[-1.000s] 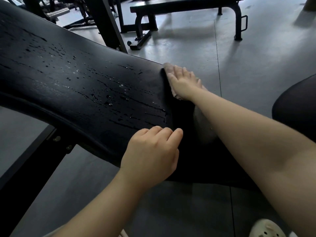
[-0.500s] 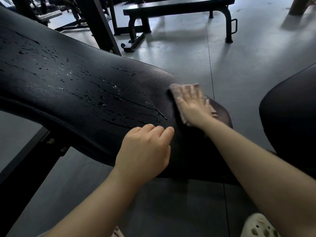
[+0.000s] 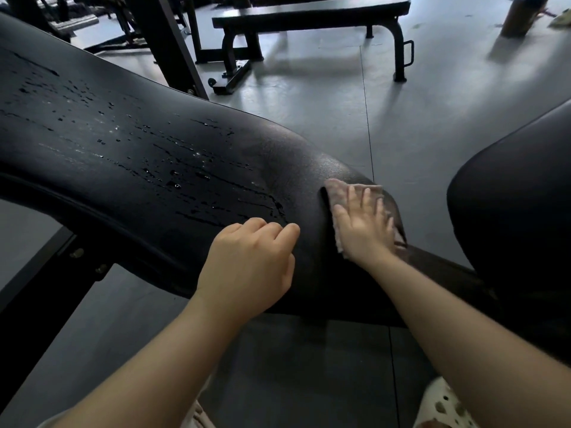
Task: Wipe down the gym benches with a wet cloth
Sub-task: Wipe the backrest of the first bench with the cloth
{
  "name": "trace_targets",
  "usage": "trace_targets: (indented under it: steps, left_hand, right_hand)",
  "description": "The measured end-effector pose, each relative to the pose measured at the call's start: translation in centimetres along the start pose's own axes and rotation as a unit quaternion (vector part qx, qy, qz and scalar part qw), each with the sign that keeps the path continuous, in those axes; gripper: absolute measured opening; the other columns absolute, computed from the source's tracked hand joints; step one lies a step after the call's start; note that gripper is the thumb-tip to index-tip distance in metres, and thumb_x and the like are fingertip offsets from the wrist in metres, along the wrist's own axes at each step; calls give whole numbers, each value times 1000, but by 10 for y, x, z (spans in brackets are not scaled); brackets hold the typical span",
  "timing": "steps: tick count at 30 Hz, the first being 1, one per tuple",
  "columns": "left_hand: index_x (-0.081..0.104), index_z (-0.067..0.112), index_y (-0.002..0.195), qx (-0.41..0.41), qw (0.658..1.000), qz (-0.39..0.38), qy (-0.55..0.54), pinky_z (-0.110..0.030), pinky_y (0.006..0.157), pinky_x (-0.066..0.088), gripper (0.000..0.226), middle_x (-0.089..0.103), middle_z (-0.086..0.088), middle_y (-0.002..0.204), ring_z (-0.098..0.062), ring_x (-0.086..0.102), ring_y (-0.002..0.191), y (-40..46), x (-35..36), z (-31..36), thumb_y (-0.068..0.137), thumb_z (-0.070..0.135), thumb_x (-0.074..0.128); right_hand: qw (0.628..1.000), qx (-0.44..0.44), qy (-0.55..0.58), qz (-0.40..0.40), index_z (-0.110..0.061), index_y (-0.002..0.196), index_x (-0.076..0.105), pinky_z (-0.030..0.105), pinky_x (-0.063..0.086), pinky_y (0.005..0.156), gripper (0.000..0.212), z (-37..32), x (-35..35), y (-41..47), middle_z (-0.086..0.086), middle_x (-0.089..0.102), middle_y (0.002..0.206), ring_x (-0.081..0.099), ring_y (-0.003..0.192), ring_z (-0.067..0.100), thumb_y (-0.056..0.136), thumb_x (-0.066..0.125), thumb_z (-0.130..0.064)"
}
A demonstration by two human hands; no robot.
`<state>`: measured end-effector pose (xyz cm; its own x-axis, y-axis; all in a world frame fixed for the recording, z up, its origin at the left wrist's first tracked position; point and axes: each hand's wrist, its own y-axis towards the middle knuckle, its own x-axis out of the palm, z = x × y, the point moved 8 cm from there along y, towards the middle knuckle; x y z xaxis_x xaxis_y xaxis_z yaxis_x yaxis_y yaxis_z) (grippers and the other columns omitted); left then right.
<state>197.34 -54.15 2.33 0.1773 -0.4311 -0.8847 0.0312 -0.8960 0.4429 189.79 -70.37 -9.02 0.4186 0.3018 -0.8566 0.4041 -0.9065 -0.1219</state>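
Note:
A black padded bench (image 3: 129,149) slants across the view, its surface dotted with water droplets and streaks. My right hand (image 3: 364,227) lies flat with straight fingers on a pinkish cloth (image 3: 335,188), pressing it against the bench's rounded right end. My left hand (image 3: 247,267) rests on the bench's near edge with its fingers curled over the padding. Most of the cloth is hidden under my right hand.
A second black pad (image 3: 519,211) stands at the right. A flat bench (image 3: 309,13) on a metal frame stands on the grey floor behind. A rack upright (image 3: 167,44) rises behind the wet bench. A brown post (image 3: 522,13) is at the far right. My light shoe (image 3: 445,406) shows below.
My right hand has slid the cloth from the bench's far edge down toward me over the rounded end. My left hand has stayed on the near edge.

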Motion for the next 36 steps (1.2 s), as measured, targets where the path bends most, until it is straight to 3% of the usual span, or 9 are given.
trace_targets:
  steps: [5, 8, 13, 17, 21, 26, 31, 34, 36]
  left_hand:
    - [67, 11, 87, 11, 999, 33, -22, -31, 44, 43, 27, 63, -1, 66, -24, 59, 58, -4, -9, 2, 76, 14, 43]
    - [65, 11, 96, 21, 997, 70, -32, -37, 58, 46, 26, 67, -3, 81, -25, 62, 71, -11, -21, 1, 79, 12, 46]
    - [63, 13, 116, -61, 993, 91, 46, -41, 95, 31, 36, 62, -8, 117, -26, 50, 113, -41, -43, -37, 84, 23, 50]
    - [34, 6, 141, -192, 979, 19, 70, -47, 112, 7, 63, 30, -22, 147, -33, 17, 138, -71, -38, -82, 92, 46, 30]
    - [12, 11, 147, -232, 972, -17, 34, -48, 114, 1, 72, 12, -22, 155, -28, 0, 141, -85, -19, -98, 94, 60, 5]
    - [5, 12, 147, -221, 975, -10, -6, -50, 109, 6, 71, 5, -24, 153, -30, -4, 140, -82, -15, -98, 95, 60, 2]
    - [-26, 26, 138, -227, 969, -51, -84, -22, 101, -32, 84, -38, -2, 142, -5, -47, 125, -80, -11, -103, 72, 77, -19]
    - [-33, 30, 131, -212, 969, -87, -94, -16, 92, -37, 80, -51, 7, 131, -3, -57, 113, -79, -12, -104, 70, 77, -10]
    - [-29, 26, 137, -201, 967, -108, -110, -18, 97, -33, 74, -50, 9, 132, -3, -53, 116, -80, -15, -106, 84, 67, 4]
  right_hand:
    - [990, -137, -4, -16, -33, 150, -6, 45, -10, 116, 59, -64, 11, -63, 0, -15, 159, -16, 145, 23, 98, 14, -51]
    - [983, -182, 13, -16, -36, 149, -3, 40, -9, 116, 57, -51, 9, -70, -6, -15, 158, -17, 144, 16, 97, 12, -53]
    - [998, -66, 11, -16, -32, 150, -3, 42, -2, 117, 54, 8, -7, -63, -2, -10, 159, -9, 146, 18, 101, 17, -44]
    - [1000, 12, -16, -13, -23, 152, -3, 49, 1, 117, 59, 0, -1, -76, 7, -6, 160, -5, 146, 28, 100, 14, -47]
    - [999, -36, -40, 4, -20, 151, -5, 51, 1, 117, 62, -64, 8, -97, 11, -6, 159, -5, 146, 32, 99, 11, -49]
    - [985, -167, -23, -25, -27, 151, -9, 46, -11, 115, 60, -151, 17, -110, 5, -17, 158, -18, 144, 27, 99, 12, -50]
    - [949, -313, -29, -27, -41, 143, -16, 36, -14, 116, 56, -147, 13, -118, -6, -23, 155, -24, 142, 14, 92, 1, -57]
    - [943, -327, -55, -17, -48, 132, -23, 31, -14, 115, 57, -120, 11, -126, -16, -28, 148, -24, 142, 9, 78, -11, -62]
    - [949, -310, -55, -18, -49, 131, -22, 29, -14, 114, 57, -109, 11, -130, -17, -27, 147, -24, 141, 7, 76, -12, -62]
